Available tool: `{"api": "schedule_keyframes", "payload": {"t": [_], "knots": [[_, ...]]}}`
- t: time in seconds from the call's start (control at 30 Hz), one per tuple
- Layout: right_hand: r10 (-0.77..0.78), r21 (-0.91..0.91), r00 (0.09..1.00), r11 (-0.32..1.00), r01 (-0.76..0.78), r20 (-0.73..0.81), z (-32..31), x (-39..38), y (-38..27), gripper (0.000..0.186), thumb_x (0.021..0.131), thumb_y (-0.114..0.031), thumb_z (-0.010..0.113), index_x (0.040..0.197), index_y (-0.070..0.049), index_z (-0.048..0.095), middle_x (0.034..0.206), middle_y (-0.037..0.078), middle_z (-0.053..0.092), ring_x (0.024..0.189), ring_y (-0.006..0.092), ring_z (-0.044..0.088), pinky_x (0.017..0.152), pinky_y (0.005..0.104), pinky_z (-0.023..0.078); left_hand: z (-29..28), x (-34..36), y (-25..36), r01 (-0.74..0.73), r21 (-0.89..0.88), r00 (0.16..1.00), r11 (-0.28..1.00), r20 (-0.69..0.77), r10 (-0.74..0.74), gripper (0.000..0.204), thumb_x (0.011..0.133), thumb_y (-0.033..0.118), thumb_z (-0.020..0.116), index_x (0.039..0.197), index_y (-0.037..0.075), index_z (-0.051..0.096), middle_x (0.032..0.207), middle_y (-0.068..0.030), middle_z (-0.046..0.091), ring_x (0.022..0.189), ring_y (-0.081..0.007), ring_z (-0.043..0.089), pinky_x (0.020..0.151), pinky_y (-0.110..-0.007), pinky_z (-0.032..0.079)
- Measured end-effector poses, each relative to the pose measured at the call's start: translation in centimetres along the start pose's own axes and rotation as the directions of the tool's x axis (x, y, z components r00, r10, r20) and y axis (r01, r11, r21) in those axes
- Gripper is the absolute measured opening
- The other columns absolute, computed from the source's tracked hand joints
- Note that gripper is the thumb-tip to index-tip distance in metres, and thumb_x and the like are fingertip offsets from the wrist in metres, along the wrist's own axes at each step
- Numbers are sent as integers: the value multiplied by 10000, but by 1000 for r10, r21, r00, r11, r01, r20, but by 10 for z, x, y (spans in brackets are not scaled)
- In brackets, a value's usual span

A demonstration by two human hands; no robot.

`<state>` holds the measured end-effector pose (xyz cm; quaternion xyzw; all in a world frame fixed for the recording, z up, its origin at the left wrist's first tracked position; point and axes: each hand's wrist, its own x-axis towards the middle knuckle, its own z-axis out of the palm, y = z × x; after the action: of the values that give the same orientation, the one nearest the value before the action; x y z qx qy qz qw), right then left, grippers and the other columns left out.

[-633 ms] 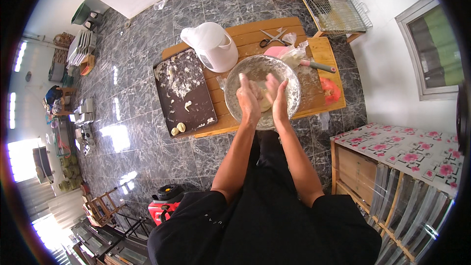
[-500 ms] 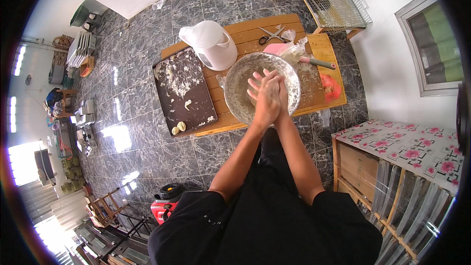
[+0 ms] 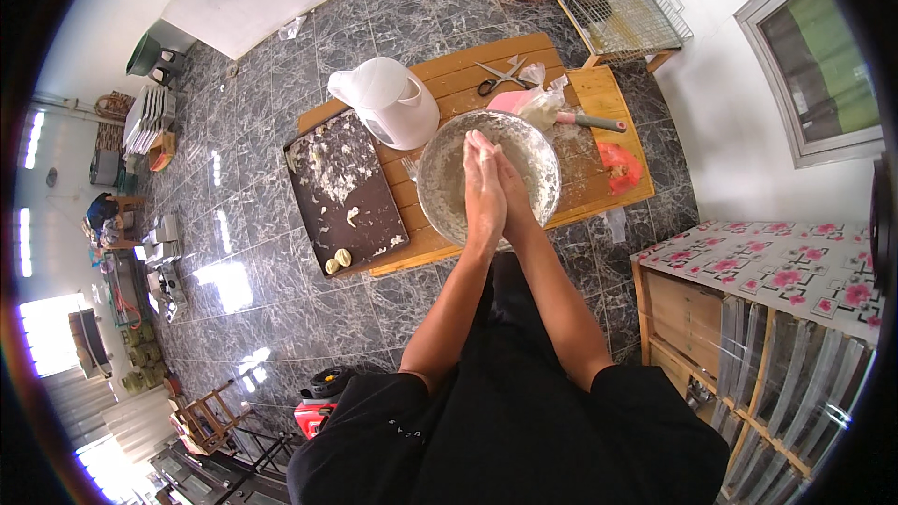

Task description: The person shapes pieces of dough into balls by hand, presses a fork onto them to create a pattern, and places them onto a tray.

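Note:
Palm to palm, my left hand (image 3: pixel 482 194) and my right hand (image 3: pixel 516 194) are pressed together above a round metal bowl (image 3: pixel 544 157) coated inside with pale flour or dough. Their fingers are stretched out, pointing away from me, and look dusted white. Whatever lies between the palms, if anything, is hidden. Left of the bowl a dark baking tray (image 3: pixel 369 210) carries scattered white crumbs. At its near corner rest two small pale ridged dough balls (image 3: pixel 338 261). A white electric kettle (image 3: pixel 398 112) stands between tray and bowl, toward the back.
The wooden table (image 3: pixel 449 68) also holds scissors (image 3: pixel 502 77), a clear plastic bag (image 3: pixel 543 105), a grey-and-pink handled tool (image 3: pixel 599 122) and a red plastic bag (image 3: pixel 618 166). A cabinet with a flowered cover (image 3: pixel 748 262) stands at the right. A wire rack (image 3: pixel 627 19) is behind.
My fingers have come closer together and now line up straight, where they were spread and crossed at an angle. The view has shifted slightly.

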<state>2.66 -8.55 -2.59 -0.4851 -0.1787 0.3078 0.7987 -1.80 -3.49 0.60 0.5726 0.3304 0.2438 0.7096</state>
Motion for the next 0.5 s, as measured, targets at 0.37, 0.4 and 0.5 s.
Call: {"api": "schedule_keyframes", "payload": {"t": [0.37, 0.4, 0.5], "knots": [[413, 240, 886, 900, -363, -212, 60, -4, -55, 796, 964, -648, 207, 1537, -104, 103, 1593, 126, 120, 1458, 277, 148, 1173, 413, 148, 3, 5, -8, -167, 419, 941, 893, 339, 17, 764, 1006, 549, 236, 1518, 9, 65, 1588, -184, 90, 1472, -294, 59, 1183, -390, 72], [438, 259, 876, 886, -384, -199, 57, -6, -57, 770, 972, -634, 214, 1539, -124, 104, 1594, 129, 118, 1456, 284, 165, 1169, 434, 165, 9, -6, 13, -242, 470, 922, 849, 384, 50, 762, 1007, 542, 242, 1520, 15, 43, 1593, -181, 60, 1478, -288, 22, 1188, -396, 44], [390, 218, 919, 903, -370, -57, 34, -7, -20, 713, 987, -609, 208, 1544, -178, 98, 1601, 119, 96, 1460, 286, 162, 1165, 484, 165, 12, 11, 23, -302, 368, 948, 879, 209, 239, 737, 997, 577, 124, 1537, 78, 55, 1605, -140, 24, 1476, -314, -22, 1173, -446, 1]]}}
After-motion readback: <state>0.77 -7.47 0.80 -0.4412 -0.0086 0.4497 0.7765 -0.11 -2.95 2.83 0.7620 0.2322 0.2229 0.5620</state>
